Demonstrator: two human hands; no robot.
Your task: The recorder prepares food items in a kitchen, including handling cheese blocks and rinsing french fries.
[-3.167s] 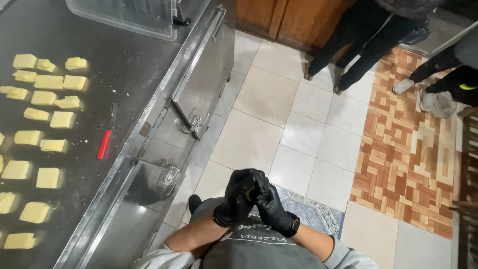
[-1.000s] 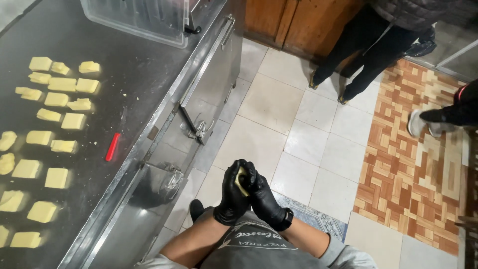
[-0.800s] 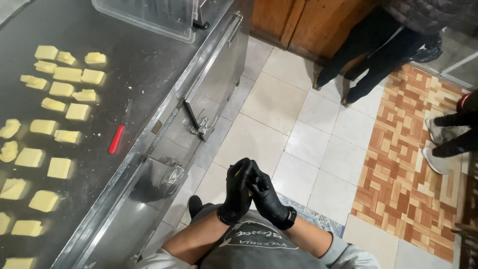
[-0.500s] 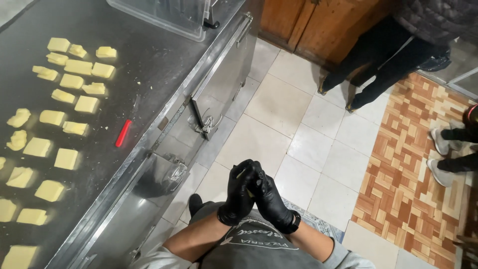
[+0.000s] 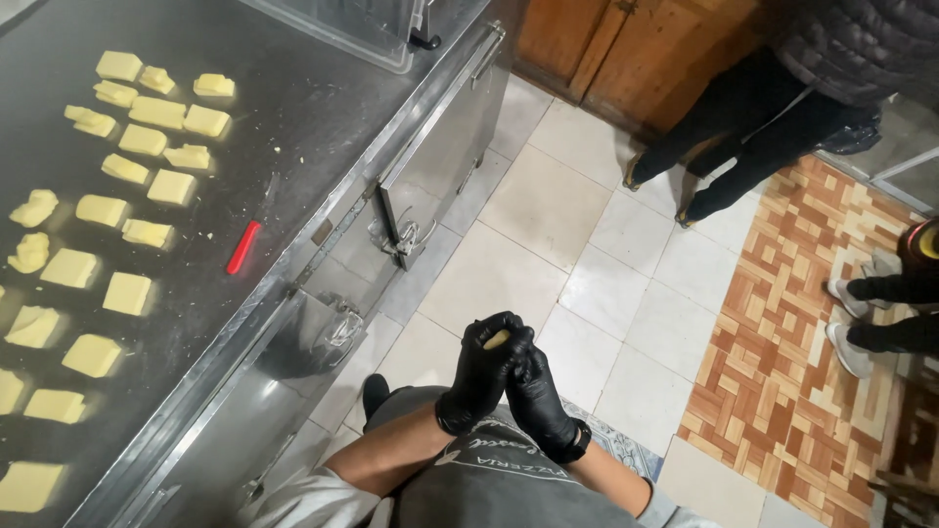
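Cupping a yellow dough piece [image 5: 496, 339], left hand [image 5: 481, 376] meets right hand [image 5: 536, 396].

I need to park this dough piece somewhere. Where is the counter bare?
Bare steel lies right of the yellow dough pieces, around the red scraper up to the counter edge, below the clear tub. The left part is crowded with rows of pieces.

pkgs: none | labels/signs: white print on grey apron [image 5: 509, 467] | screens: none

A small pale-yellow dough piece [image 5: 496, 339] sits pinched between black-gloved fingers.
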